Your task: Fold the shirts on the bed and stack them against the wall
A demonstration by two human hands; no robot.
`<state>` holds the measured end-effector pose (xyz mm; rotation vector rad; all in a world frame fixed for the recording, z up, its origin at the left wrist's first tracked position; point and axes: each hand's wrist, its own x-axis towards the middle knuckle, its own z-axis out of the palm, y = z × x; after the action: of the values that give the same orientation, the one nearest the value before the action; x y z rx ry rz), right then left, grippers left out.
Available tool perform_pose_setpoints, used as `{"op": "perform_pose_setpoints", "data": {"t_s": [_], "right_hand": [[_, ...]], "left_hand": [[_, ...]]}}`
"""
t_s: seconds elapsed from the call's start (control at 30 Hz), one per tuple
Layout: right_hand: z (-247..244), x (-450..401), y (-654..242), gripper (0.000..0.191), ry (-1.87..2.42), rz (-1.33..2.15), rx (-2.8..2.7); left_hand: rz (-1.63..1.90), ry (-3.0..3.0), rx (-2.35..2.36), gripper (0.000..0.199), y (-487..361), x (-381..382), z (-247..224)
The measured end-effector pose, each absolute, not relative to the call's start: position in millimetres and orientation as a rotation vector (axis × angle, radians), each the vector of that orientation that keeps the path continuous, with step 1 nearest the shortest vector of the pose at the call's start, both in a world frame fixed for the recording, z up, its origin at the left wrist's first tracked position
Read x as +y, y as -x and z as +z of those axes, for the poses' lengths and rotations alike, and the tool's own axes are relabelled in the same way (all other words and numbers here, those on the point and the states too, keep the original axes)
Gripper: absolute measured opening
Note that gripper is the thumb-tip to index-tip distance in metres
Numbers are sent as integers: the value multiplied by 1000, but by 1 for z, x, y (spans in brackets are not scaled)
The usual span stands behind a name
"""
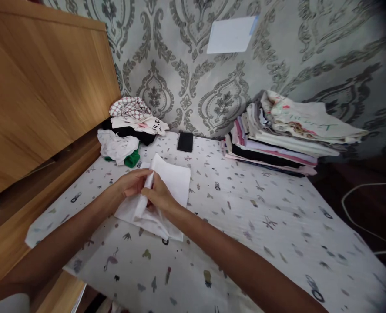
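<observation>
The person's left hand [132, 182] and right hand [160, 193] hold a cloth [176, 178], plain white and smooth, its middle gathered into a narrow, tube-like fold with flat panels to either side. The left grip pinches the upper end of this fold in its fingertips; the right grip clasps it just below, thumb laid across it. The cloth lies partly lifted on a sheet [232, 217], thin and white, printed with small starfish, flamingos, leaves and rings. Beyond it, near the wall, rests a flat black rectangular device [185, 142]. To its left sits a crumpled pile [132, 121] of white, black, green and lattice-patterned fabric, one piece bearing dark letters too partial to read. To the right stands a layered stack [271, 152] of folded pink, black, lilac and cream textiles; its cream top piece carries green lettering, not clearly legible. Silvery damask wallpaper [186, 102] and a smooth wood-grained cabinet [49, 78] border the sheet.
</observation>
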<state>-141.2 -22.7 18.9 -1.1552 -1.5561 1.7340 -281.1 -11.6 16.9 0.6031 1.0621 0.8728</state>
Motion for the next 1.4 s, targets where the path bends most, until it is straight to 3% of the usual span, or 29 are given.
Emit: {"op": "perform_pose_setpoints", "data": {"t_s": [0.47,0.67,0.73,0.83,0.97,1.13,1.23,1.4], "right_hand": [[23,-20,166,67,1188,1717,-1778],[21,-22,166,83,1093,1909,-1650],[22,-24,154,75,1057,1772,-1723],[19,-35,126,55,897,1250,-2071],[-1,-65,99,53,689,744,-2492],[-19,-105,89,58,552,756,-2647],[-8,-98,86,50,517,871,-2532],[5,-25,93,50,862,686,-2409]], "left_hand": [[1045,-688,1347,47,307,-10,16],[1025,-817,1493,51,321,-15,20],[974,-909,1551,56,327,-19,19],[882,-1035,1579,64,334,-23,11],[850,-1185,1582,72,342,-23,-3],[647,-1602,1924,52,336,-28,2],[554,-1980,2090,49,319,-36,13],[602,-2203,1848,52,286,-37,2]]}}
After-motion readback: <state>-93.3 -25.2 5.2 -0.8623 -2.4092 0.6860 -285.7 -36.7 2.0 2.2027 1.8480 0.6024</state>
